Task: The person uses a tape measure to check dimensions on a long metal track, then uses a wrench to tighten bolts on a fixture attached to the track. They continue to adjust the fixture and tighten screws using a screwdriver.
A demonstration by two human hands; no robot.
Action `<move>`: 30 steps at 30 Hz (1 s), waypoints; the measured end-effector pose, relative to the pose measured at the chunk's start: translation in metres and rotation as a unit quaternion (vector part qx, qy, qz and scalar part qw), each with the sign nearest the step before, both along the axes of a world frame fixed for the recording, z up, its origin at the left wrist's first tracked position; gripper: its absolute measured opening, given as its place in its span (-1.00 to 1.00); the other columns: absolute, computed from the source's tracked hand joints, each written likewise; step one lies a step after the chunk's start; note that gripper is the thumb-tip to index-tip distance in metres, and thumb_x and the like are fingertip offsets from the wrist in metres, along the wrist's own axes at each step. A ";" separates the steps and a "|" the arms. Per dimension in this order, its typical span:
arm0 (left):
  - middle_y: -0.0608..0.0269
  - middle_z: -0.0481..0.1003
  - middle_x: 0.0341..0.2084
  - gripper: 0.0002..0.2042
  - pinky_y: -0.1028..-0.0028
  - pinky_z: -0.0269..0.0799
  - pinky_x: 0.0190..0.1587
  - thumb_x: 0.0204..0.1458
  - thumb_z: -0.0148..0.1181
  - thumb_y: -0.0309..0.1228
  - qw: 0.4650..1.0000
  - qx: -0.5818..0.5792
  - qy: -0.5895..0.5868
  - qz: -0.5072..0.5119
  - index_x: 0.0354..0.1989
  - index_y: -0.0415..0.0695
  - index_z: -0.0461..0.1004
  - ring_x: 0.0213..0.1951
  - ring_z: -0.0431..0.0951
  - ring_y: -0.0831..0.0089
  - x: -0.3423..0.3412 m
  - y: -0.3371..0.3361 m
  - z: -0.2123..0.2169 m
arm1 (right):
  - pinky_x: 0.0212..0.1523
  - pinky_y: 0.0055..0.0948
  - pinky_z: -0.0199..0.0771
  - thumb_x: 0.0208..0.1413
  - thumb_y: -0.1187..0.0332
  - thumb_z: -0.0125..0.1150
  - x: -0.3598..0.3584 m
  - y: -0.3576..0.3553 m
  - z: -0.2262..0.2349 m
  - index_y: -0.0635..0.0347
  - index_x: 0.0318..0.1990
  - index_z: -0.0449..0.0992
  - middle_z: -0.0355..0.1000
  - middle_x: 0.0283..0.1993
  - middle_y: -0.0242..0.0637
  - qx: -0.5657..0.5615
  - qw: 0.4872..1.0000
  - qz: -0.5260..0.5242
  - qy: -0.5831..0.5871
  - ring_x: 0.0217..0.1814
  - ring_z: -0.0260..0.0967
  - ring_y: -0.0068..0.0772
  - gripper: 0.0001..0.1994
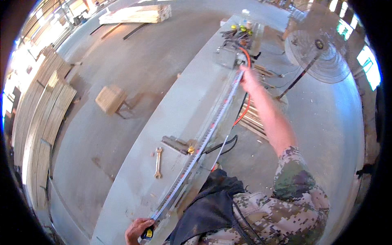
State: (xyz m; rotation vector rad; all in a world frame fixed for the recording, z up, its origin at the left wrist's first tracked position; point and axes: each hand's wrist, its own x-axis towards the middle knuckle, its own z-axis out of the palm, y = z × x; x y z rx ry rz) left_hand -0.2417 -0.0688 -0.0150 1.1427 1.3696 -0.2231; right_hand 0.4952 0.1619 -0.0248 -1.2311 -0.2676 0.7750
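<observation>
A long grey bench [163, 122] runs diagonally from lower left to upper right. My left hand [136, 230], low on the bench, is closed around a black and yellow tape measure [148, 233]. From its case the pale blade [204, 141] stretches along the bench's right side to the far end. There my right hand [248, 79], arm outstretched, pinches the blade's end next to a machine with a clear guard [226, 57]. Between the hands, a combination wrench [158, 163] and a dark tool with a brass fitting [177, 145] lie left of the blade.
An orange hose [247, 107] loops down off the bench's right side, near wooden slats [254, 122]. A pedestal fan [318, 45] stands at upper right. A stool [110, 99] and plank stacks [41, 134] are to the left, with more lumber [134, 14] behind.
</observation>
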 end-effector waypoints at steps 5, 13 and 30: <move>0.33 0.54 -0.52 -0.66 0.48 0.40 -0.30 0.21 0.14 -0.19 0.995 -0.049 -0.020 0.082 -0.37 -0.25 0.64 -0.43 0.49 0.53 0.027 0.036 -0.034 | -0.45 -0.29 0.59 0.28 0.32 0.12 -0.058 0.017 -0.072 0.18 -0.24 0.51 0.51 -0.35 -0.30 -0.076 0.988 0.127 0.036 -0.39 0.52 -0.36 -0.86; 0.27 0.52 -0.56 -0.59 0.42 0.42 -0.30 0.20 0.05 -0.14 0.995 0.075 -0.063 -0.020 -0.51 -0.23 0.56 -0.46 0.50 0.47 0.104 0.095 -0.019 | -0.33 -0.21 0.67 0.26 0.34 0.07 -0.125 0.033 -0.082 0.25 -0.18 0.50 0.55 -0.28 -0.22 -0.159 0.971 0.178 0.024 -0.32 0.58 -0.28 -0.83; 0.23 0.51 -0.54 -0.60 0.41 0.43 -0.25 0.22 0.05 -0.13 0.997 0.066 -0.023 -0.032 -0.44 -0.22 0.60 -0.41 0.48 0.45 0.102 0.107 -0.027 | -0.26 -0.20 0.65 0.25 0.38 0.04 -0.111 0.029 -0.092 0.26 -0.21 0.49 0.52 -0.28 -0.19 -0.144 0.968 0.202 0.047 -0.29 0.53 -0.27 -0.85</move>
